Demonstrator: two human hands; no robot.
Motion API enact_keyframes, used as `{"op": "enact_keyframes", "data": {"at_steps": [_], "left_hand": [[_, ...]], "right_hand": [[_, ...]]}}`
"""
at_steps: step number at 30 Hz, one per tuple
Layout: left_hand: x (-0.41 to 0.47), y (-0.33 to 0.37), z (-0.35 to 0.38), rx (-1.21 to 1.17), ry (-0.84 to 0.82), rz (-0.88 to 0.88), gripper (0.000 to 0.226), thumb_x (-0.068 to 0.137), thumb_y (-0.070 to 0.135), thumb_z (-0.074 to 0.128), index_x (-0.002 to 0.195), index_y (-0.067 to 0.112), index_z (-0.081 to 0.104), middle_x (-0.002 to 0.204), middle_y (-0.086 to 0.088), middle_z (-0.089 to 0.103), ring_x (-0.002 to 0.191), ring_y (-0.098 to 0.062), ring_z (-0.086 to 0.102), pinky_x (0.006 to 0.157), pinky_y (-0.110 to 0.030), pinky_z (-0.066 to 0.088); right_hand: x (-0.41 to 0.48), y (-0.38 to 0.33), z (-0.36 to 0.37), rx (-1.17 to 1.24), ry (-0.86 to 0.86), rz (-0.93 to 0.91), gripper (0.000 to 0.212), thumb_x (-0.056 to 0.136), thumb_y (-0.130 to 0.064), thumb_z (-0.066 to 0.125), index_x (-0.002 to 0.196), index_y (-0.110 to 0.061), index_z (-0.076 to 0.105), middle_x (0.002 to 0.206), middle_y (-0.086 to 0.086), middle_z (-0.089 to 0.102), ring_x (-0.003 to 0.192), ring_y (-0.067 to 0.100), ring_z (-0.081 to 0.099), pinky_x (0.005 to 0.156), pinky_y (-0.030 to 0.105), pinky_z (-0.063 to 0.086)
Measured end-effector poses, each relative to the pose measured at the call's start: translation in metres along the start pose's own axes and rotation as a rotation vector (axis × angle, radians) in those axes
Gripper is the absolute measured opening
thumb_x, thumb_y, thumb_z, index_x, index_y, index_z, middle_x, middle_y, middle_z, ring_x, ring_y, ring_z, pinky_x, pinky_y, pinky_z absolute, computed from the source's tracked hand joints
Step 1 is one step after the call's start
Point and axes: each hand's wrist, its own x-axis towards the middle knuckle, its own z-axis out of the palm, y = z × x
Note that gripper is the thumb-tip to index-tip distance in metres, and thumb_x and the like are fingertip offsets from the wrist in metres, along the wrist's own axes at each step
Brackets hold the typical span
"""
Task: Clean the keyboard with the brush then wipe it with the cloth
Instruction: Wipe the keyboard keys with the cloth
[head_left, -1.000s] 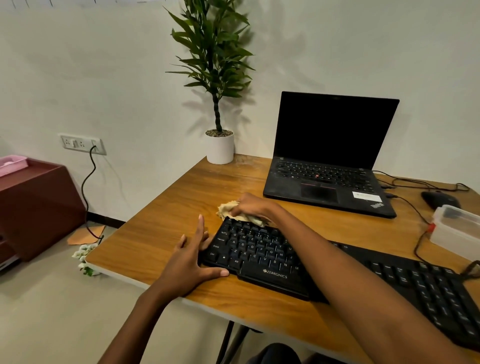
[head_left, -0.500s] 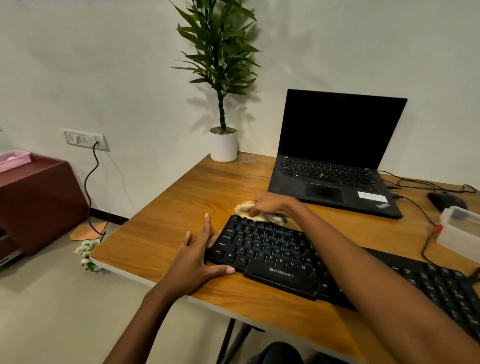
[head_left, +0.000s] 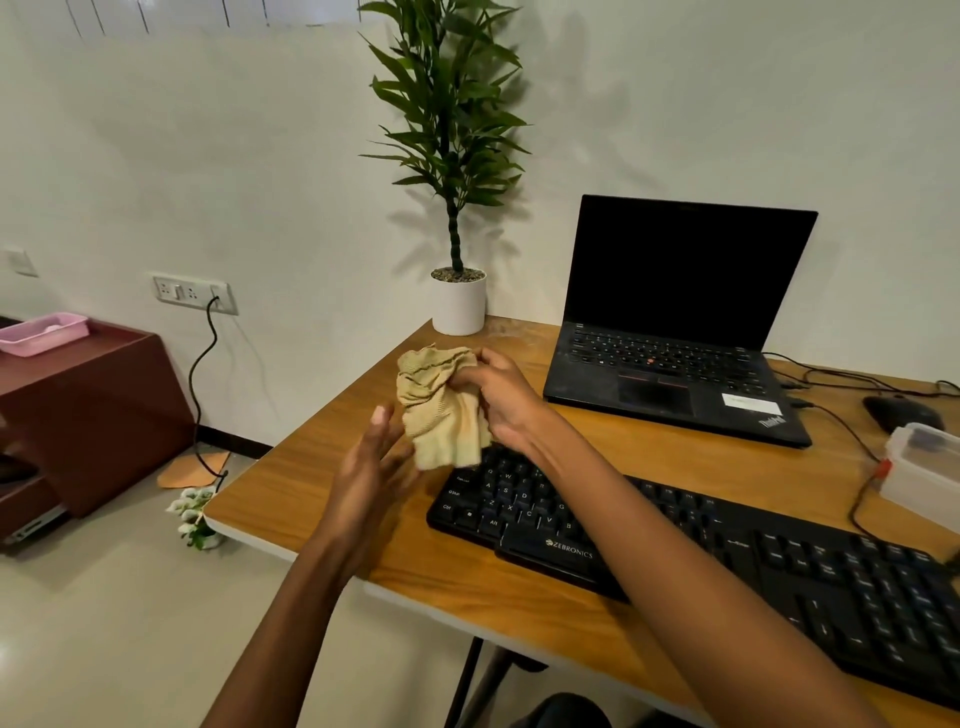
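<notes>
A black keyboard (head_left: 727, 551) lies along the front of the wooden desk (head_left: 519, 597), its left end near the desk's left edge. My right hand (head_left: 498, 400) grips a crumpled beige cloth (head_left: 441, 410) and holds it in the air above the keyboard's far left corner. Just left of the cloth, my left hand (head_left: 371, 467) is raised off the desk with its fingers straight, close to the hanging cloth. No brush is in sight.
An open black laptop (head_left: 675, 332) stands behind the keyboard. A potted plant (head_left: 458, 301) sits at the desk's far left corner. At the right are a clear plastic box (head_left: 924, 467), a black mouse (head_left: 901, 413) and cables. A brown cabinet (head_left: 78, 415) stands on the floor at left.
My right hand has lifted the cloth off the keyboard's top left corner into the air. My left hand has come off the desk and keyboard edge and risen toward the cloth.
</notes>
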Motion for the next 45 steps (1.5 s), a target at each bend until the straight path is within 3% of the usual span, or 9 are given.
{"op": "enact_keyframes", "data": {"at_steps": [3, 6, 10, 14, 25, 32, 36, 40, 45], "left_hand": [[0.006, 0.007, 0.010, -0.048, 0.072, -0.086, 0.083, 0.055, 0.061, 0.077, 0.120, 0.014, 0.057, 0.104, -0.006, 0.070, 0.087, -0.018, 0.068, 0.063, -0.032, 0.057], [0.011, 0.007, 0.010, -0.009, 0.241, -0.122, 0.050, 0.081, 0.036, 0.067, 0.119, 0.007, 0.055, 0.103, -0.012, 0.068, 0.084, -0.022, 0.066, 0.057, -0.031, 0.056], [0.017, 0.007, -0.011, 0.472, 0.515, 0.090, 0.035, 0.085, 0.031, 0.067, 0.109, 0.006, 0.065, 0.097, -0.014, 0.070, 0.084, -0.026, 0.066, 0.069, -0.041, 0.057], [0.023, -0.001, -0.006, 0.988, 0.415, 0.274, 0.034, 0.085, 0.029, 0.067, 0.114, 0.012, 0.064, 0.093, -0.005, 0.070, 0.076, -0.016, 0.062, 0.056, -0.027, 0.045], [0.075, -0.024, 0.032, 1.050, 0.179, 0.074, 0.035, 0.086, 0.025, 0.068, 0.117, 0.012, 0.063, 0.108, -0.009, 0.069, 0.092, -0.023, 0.063, 0.080, -0.037, 0.053], [0.024, -0.010, -0.009, 1.036, -0.038, 0.000, 0.022, 0.086, 0.019, 0.067, 0.107, 0.012, 0.066, 0.095, -0.004, 0.066, 0.085, -0.017, 0.058, 0.063, -0.025, 0.041], [0.035, -0.013, 0.006, 1.152, 0.070, 0.052, 0.031, 0.088, 0.019, 0.064, 0.119, 0.012, 0.062, 0.110, -0.008, 0.066, 0.076, -0.012, 0.054, 0.053, -0.021, 0.038], [0.070, -0.019, 0.033, 1.207, 0.101, 0.107, 0.034, 0.089, 0.022, 0.063, 0.122, 0.015, 0.057, 0.110, -0.006, 0.066, 0.079, -0.018, 0.057, 0.065, -0.030, 0.050], [0.066, 0.001, 0.020, 0.893, -0.095, -0.094, 0.021, 0.096, 0.026, 0.051, 0.095, 0.008, 0.063, 0.073, -0.002, 0.056, 0.052, -0.005, 0.050, 0.041, -0.013, 0.037]], "right_hand": [[-0.014, 0.008, 0.011, -0.062, -0.038, 0.009, 0.021, 0.079, 0.006, 0.063, 0.084, -0.013, 0.055, 0.083, 0.006, 0.062, 0.076, 0.020, 0.060, 0.081, 0.039, 0.051], [-0.021, 0.008, 0.005, -0.353, 0.027, -0.094, 0.016, 0.079, -0.005, 0.067, 0.088, -0.012, 0.057, 0.085, 0.000, 0.058, 0.078, 0.014, 0.058, 0.068, 0.028, 0.050], [-0.038, -0.002, -0.037, -1.020, -0.043, -0.150, 0.048, 0.082, -0.040, 0.066, 0.122, -0.018, 0.051, 0.123, 0.006, 0.053, 0.112, 0.019, 0.049, 0.094, 0.038, 0.044], [-0.062, 0.013, -0.071, -1.671, -0.432, 0.167, 0.104, 0.066, -0.073, 0.059, 0.145, -0.041, -0.001, 0.157, 0.003, -0.009, 0.142, 0.036, -0.004, 0.110, 0.064, -0.003], [-0.065, 0.022, -0.074, -1.689, -0.390, 0.121, 0.113, 0.059, -0.074, 0.065, 0.145, -0.040, 0.000, 0.154, 0.004, 0.008, 0.136, 0.034, 0.015, 0.108, 0.054, 0.021], [-0.069, 0.026, -0.075, -1.665, -0.355, 0.066, 0.113, 0.059, -0.074, 0.064, 0.146, -0.037, 0.003, 0.153, 0.002, 0.013, 0.133, 0.030, 0.020, 0.107, 0.051, 0.021], [-0.070, 0.023, -0.075, -1.644, -0.371, 0.064, 0.112, 0.060, -0.073, 0.065, 0.146, -0.037, 0.004, 0.153, 0.002, 0.012, 0.134, 0.030, 0.018, 0.107, 0.051, 0.020], [-0.070, 0.023, -0.074, -1.652, -0.374, 0.077, 0.111, 0.060, -0.073, 0.065, 0.146, -0.037, 0.004, 0.153, 0.002, 0.010, 0.135, 0.031, 0.017, 0.108, 0.052, 0.020], [-0.069, 0.022, -0.074, -1.657, -0.388, 0.090, 0.112, 0.060, -0.074, 0.064, 0.146, -0.037, 0.003, 0.154, 0.002, 0.008, 0.135, 0.032, 0.016, 0.107, 0.051, 0.020]]}}
